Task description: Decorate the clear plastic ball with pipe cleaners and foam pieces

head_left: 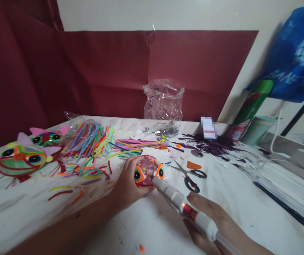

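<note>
My left hand is closed around the left edge of a small round craft face, reddish with black googly eyes framed in orange and green. In my right hand is a white hot glue gun with a lit red window, its nozzle at the middle of the face. Whether the tip touches the surface I cannot tell. Just right of the face lie open scissors with black handles and an orange felt piece.
Two decorated face crafts sit at the left. Colourful pipe cleaners lie in a heap and scattered. Purple strands are at the back right, near a green cup. A clear plastic bag stands at the back.
</note>
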Available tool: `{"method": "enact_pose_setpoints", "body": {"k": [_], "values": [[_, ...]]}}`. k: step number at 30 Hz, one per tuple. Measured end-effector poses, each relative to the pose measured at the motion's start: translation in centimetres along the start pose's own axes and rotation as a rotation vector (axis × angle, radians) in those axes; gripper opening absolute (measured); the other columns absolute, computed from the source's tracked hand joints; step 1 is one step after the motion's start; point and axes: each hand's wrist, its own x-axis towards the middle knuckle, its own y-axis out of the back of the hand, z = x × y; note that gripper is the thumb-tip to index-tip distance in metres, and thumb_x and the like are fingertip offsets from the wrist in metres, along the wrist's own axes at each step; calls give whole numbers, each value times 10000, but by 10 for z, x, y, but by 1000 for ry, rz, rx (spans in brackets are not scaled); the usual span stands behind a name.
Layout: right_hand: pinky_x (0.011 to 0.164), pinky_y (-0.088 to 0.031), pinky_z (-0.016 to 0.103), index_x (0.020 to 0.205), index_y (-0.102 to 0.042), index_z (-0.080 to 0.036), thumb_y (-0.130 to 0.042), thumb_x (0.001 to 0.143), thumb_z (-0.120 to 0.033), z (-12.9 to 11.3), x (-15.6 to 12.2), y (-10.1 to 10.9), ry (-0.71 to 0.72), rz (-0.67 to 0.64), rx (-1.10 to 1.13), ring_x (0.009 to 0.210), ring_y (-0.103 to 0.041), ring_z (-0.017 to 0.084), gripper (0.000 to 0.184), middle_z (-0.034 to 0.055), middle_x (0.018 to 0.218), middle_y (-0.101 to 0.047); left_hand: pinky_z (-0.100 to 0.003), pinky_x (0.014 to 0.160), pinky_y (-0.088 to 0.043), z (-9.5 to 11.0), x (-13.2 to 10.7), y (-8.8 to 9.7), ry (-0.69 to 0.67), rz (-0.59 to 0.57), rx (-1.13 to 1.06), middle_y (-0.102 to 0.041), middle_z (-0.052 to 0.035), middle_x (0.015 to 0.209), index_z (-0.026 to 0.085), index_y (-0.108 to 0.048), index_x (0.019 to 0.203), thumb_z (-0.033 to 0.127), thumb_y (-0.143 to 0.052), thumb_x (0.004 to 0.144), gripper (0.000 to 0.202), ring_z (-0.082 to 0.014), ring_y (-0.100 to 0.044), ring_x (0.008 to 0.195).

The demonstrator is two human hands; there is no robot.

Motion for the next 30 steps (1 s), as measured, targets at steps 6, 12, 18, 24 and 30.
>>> {"method": "enact_pose_setpoints", "body": {"k": [6,12,18,24,30], "values": [[417,-381,179,657,-444,-194,-435,695,-46,-1,0,-2,59,66,38,452,-495,92,153,-12,553,-513,-481,984,-401,2,0,2,2,7,3,-478,-132,1220,198,-398,1192,206,-724,579,694,-306,-460,1175],[415,-383,183,659,-460,-194,-450,699,-48,-3,3,1,30,75,47,443,-490,93,152,-15,559,-507,-476,991,-396,1,-1,0,-21,7,11,-474,-126,1231,208,-402,1196,195,-724,566,708,-306,-452,1184],[416,-369,202,666,-447,-207,-433,728,-60,-2,1,0,-7,65,38,437,-491,104,160,-16,558,-486,-478,995,-393,2,-1,0,-21,-2,23,-473,-128,1228,202,-405,1190,224,-736,573,700,-304,-448,1186],[404,-349,205,663,-426,-208,-436,709,-55,-2,-2,-2,-4,55,0,426,-463,99,160,-23,547,-479,-477,967,-412,1,0,1,35,9,-17,-480,-113,1211,218,-396,1190,227,-751,571,714,-303,-466,1161],[407,-354,205,655,-438,-203,-435,738,-69,-2,0,-2,-12,73,6,428,-468,99,158,-23,546,-482,-477,971,-409,2,1,1,24,3,-16,-476,-114,1208,216,-389,1185,246,-756,576,711,-298,-469,1159]]}}
